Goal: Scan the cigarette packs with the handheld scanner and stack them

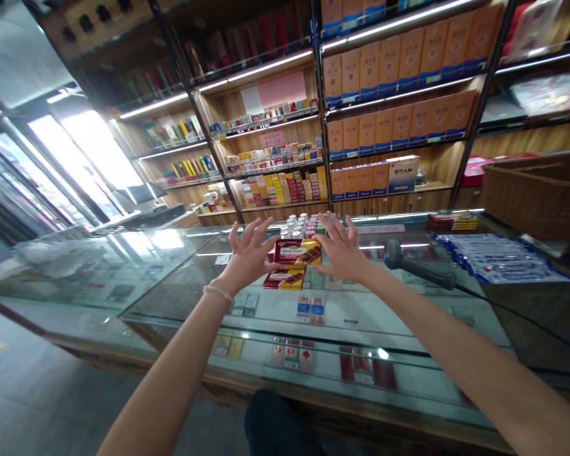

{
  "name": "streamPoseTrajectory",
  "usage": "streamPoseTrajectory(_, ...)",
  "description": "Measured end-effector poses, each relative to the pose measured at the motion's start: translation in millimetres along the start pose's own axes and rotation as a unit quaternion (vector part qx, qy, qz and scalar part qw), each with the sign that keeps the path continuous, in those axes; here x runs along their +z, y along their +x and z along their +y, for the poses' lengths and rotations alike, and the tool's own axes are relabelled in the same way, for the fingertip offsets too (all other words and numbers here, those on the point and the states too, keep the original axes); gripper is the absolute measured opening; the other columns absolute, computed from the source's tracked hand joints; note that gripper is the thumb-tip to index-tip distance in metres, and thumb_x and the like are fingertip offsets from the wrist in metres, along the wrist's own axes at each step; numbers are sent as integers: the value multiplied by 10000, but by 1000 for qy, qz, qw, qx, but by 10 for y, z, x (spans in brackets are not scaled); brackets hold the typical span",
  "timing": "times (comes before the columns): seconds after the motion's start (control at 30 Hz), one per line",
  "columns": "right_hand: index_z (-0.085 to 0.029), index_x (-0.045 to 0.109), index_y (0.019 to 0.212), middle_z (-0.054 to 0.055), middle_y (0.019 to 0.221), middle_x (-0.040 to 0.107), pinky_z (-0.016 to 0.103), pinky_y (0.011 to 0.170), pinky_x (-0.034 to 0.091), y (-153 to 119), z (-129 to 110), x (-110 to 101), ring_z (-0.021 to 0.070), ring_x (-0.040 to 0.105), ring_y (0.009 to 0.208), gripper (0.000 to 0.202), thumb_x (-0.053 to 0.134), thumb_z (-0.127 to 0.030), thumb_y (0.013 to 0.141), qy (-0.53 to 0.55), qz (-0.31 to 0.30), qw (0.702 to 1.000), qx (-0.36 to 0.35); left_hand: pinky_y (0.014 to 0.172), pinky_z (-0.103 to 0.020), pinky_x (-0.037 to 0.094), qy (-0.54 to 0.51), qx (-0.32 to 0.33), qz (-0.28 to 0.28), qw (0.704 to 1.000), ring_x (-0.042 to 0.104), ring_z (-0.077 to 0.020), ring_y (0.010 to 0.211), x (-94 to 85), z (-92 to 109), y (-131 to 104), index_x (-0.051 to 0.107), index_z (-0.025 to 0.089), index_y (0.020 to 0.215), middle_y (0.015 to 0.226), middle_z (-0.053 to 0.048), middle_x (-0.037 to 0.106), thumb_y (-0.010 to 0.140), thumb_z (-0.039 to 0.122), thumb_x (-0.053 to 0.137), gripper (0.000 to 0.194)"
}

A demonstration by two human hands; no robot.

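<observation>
Both my hands are over the glass counter at a small pile of flat red-and-yellow chocolate boxes. My left hand [251, 254] grips the left end of the upper chocolate box [292, 252] between thumb and forefinger, with its other fingers spread upward. At the right end, my right hand [341, 252] holds the same box likewise, other fingers raised. Just below and nearer me lies another chocolate box [285, 277] of the same look, flat on the glass. Behind the hands stand several small silver-topped containers [298, 227], partly hidden.
A black handheld scanner [418, 266] with a cable lies right of my right arm. Farther right are blue-and-white packets [498, 258], more red-and-yellow boxes [451, 221] and a brown basket [536, 193]. Flat packs show inside the glass counter [261, 316]. Stocked shelves [399, 142] line the back.
</observation>
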State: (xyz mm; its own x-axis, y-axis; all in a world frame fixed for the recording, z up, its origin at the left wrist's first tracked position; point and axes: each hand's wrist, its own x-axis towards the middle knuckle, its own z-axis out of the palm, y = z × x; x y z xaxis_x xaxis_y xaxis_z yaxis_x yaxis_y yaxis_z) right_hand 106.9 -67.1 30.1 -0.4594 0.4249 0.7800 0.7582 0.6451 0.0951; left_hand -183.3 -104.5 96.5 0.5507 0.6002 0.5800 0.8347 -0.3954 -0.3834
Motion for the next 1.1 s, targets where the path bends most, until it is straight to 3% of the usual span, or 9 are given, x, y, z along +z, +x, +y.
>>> streamPoseTrajectory(0.23,-145,652,1275,245,1703,304,589,1279,-56,-38,-271,278,373,224,1587,647,732,-591,813,18,-15,1000,-4,1278,-651,-18,9,-1,-32,999,348,-397,1536,101,-143,-346,652,316,1370,1677,-140,409,741,596,860,719)
streamPoseTrajectory(0.5,-131,691,1249,249,1690,332,581,1275,-89,-144,-429,487,374,245,1580,648,707,-622,826,24,-41,999,-22,1283,-630,9,-2,-2,-60,998,359,-408,1521,293,-224,-587,687,316,1337,1661,-139,427,713,658,847,729)
streamPoseTrajectory(0.8,-122,699,1275,243,1698,319,605,1281,-27,-235,-454,634,381,262,1578,669,693,-637,849,37,-82,996,-18,1266,-649,60,-25,-27,-100,994,350,-418,1523,530,-212,-718,708,341,1341,1667,-152,413,747,630,835,672)
streamPoseTrajectory(1.1,-141,713,1287,214,1678,376,586,1292,-54,-289,-461,712,358,259,1582,622,643,-633,913,43,-81,996,-19,1266,-618,24,-53,-46,-87,994,319,-382,1546,709,-250,-868,700,408,1355,1655,-107,443,817,655,762,595)
